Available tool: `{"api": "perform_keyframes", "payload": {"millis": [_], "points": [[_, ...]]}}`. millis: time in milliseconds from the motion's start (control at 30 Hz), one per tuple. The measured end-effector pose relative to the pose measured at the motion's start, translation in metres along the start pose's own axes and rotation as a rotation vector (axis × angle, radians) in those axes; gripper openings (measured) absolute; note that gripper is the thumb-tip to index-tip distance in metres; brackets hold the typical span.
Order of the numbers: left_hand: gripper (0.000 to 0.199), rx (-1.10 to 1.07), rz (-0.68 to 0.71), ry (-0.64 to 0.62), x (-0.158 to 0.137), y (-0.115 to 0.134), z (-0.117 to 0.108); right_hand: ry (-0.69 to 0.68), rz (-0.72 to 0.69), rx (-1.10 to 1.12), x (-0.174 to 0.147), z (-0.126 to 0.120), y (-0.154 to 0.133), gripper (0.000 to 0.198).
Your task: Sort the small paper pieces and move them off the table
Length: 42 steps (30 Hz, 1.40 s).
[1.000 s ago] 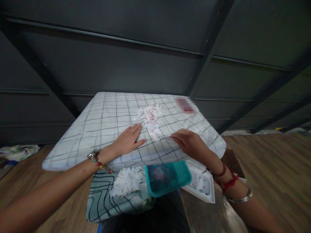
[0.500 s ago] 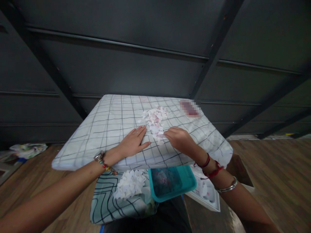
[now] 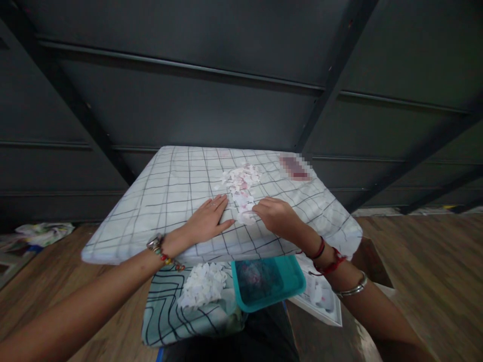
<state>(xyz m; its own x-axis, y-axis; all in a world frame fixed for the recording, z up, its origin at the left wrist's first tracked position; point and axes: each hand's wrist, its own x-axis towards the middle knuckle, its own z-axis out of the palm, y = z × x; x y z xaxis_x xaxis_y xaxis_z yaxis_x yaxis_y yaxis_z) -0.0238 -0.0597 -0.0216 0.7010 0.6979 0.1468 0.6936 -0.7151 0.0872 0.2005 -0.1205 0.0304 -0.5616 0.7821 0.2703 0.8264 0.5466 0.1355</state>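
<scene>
Right hand (image 3: 277, 216) has moved in from three o'clock, so its curled fingers now meet the near end of the white scraps (image 3: 242, 177) on the counter (image 3: 177, 186); gripping or released, I cannot tell. The left hand (image 3: 207, 219) lies flat, unclenched, at eight o'clock.

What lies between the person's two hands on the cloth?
In the head view, the near end of the white scraps lies between the left hand and right hand, on the checked cloth.
</scene>
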Motion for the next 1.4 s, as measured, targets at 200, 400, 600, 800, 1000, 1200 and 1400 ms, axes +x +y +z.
{"api": "perform_keyframes", "payload": {"millis": [200, 400, 600, 800, 1000, 1200, 1400], "points": [[0.072, 0.003, 0.0, -0.021, 0.0, 0.0, -0.001, -0.076, 0.036, -0.03, -0.019, -0.01, -0.002, 0.021], [0.073, -0.006, -0.011, -0.027, 0.001, 0.0, -0.001, -0.034, 0.066, -0.012, -0.013, -0.011, -0.001, 0.02], [0.073, -0.005, -0.007, -0.014, 0.001, -0.001, 0.001, -0.022, 0.086, 0.034, -0.008, -0.004, 0.002, 0.024], [0.074, -0.011, -0.007, -0.016, 0.001, -0.002, 0.002, -0.053, 0.088, 0.045, -0.015, -0.01, -0.001, 0.025], [0.072, -0.004, -0.002, -0.015, 0.0, 0.0, -0.001, -0.045, 0.052, 0.046, -0.007, -0.002, -0.008, 0.023], [0.073, -0.006, -0.003, -0.03, 0.0, 0.0, -0.002, -0.033, 0.074, 0.055, -0.009, -0.006, -0.009, 0.023], [0.072, -0.005, -0.006, -0.024, 0.001, -0.002, 0.0, -0.041, 0.068, 0.051, -0.011, -0.005, -0.007, 0.023]]}}
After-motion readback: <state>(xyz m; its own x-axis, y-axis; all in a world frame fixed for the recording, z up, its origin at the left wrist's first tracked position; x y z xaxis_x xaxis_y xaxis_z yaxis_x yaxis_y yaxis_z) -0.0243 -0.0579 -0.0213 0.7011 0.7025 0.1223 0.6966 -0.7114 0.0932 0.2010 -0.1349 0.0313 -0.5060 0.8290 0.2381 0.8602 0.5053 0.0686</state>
